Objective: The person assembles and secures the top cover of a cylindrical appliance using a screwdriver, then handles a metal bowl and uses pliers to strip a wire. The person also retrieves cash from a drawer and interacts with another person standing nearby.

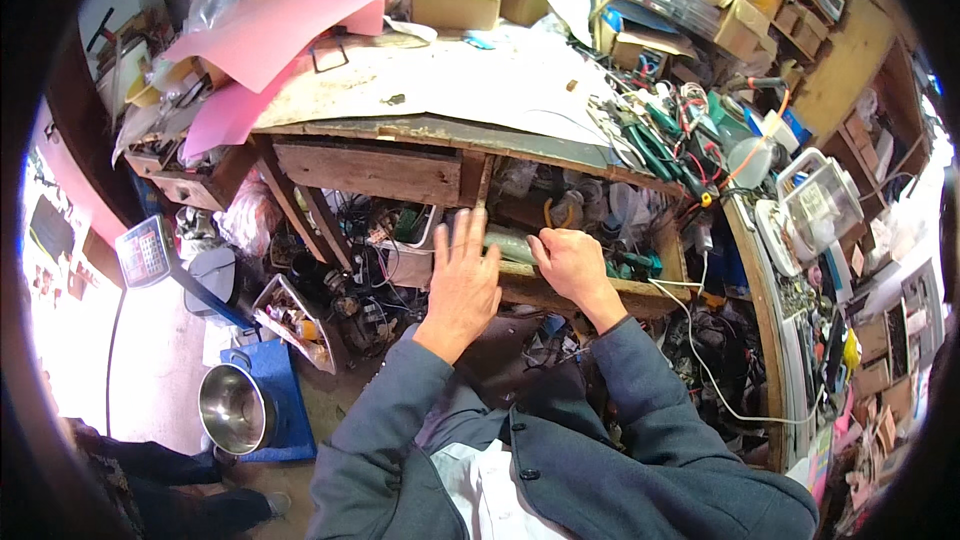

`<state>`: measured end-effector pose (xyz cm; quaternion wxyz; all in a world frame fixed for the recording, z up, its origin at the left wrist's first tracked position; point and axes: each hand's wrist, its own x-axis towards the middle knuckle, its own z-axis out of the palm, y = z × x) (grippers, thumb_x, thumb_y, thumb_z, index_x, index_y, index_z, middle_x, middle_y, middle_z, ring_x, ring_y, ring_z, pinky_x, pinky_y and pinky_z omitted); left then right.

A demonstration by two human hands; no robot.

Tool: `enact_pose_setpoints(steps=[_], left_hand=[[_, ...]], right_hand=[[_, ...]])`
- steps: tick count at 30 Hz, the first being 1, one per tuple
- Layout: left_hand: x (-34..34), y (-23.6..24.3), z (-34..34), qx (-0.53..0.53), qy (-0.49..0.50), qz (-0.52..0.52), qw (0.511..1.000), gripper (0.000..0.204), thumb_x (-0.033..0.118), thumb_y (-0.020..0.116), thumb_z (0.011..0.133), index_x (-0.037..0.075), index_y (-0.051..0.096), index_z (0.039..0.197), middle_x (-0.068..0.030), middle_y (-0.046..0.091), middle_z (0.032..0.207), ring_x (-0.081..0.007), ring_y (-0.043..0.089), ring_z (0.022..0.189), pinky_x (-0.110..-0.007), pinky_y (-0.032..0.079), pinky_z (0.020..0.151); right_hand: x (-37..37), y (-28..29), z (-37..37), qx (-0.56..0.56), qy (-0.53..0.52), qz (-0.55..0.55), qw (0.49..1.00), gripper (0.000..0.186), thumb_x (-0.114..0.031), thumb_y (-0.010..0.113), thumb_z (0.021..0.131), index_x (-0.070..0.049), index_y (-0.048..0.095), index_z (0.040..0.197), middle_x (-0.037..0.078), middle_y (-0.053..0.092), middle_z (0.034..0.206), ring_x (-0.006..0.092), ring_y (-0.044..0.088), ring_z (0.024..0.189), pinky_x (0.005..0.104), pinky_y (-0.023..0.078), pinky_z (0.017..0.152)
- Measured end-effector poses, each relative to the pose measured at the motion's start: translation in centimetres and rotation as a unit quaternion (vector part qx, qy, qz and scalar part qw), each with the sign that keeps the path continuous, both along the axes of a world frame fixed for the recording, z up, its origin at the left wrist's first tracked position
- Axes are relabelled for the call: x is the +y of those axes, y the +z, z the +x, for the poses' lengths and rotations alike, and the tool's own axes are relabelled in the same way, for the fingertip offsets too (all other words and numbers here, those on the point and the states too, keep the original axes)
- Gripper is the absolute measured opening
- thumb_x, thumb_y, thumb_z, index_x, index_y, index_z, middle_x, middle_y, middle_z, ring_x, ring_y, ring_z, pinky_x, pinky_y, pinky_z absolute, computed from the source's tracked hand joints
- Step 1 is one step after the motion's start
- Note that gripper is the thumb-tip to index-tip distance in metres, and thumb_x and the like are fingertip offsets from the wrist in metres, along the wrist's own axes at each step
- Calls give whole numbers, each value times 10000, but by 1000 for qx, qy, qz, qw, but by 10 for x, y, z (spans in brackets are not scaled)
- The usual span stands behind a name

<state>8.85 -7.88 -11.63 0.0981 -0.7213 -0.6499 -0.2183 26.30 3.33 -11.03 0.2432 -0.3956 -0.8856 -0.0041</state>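
Observation:
My left hand is raised at the front of an open, cluttered wooden drawer under the bench, its fingers stretched out and apart. My right hand is curled closed at the drawer, beside a long pale greenish object; what its fingers hold is hidden. Tangled cables, plastic bags and small tools lie in the drawer around them, with a yellow-handled tool behind my right hand.
A cluttered workbench carries pink sheets, boxes and piled tools. At left are a scale display, a bin and a steel bowl on a blue platform. Another person's legs show at lower left.

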Motion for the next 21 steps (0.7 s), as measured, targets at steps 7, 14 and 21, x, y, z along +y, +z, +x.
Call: enact_pose_setpoints(steps=[7, 14, 21], left_hand=[[27, -37, 10, -64, -128, 59, 988, 325, 157, 745, 753, 50, 605, 1026, -119, 633, 931, -322, 618, 956, -447, 463, 908], [17, -42, 21, -57, -129, 28, 990, 265, 183, 747, 780, 86, 613, 987, -111, 649, 905, -316, 629, 933, -451, 474, 832], [-27, -32, 28, -57, -158, 15, 986, 241, 158, 758, 756, 97, 648, 962, -74, 662, 884, -281, 638, 886, -423, 478, 785]], right_hand=[[-27, -9, 8, 10, 58, 45, 997, 337, -323, 568, 994, -68, 662, 796, 154, 695, 766, 362, 690, 706, 476, 544, 625], [-46, -3, 37, -87, 80, -27, 993, 242, -273, 637, 936, -36, 624, 891, 208, 702, 823, 419, 689, 776, 544, 522, 665], [-83, 2, 54, -103, 117, -10, 988, 257, -307, 663, 937, -59, 619, 889, 149, 695, 783, 352, 700, 733, 471, 535, 607]])
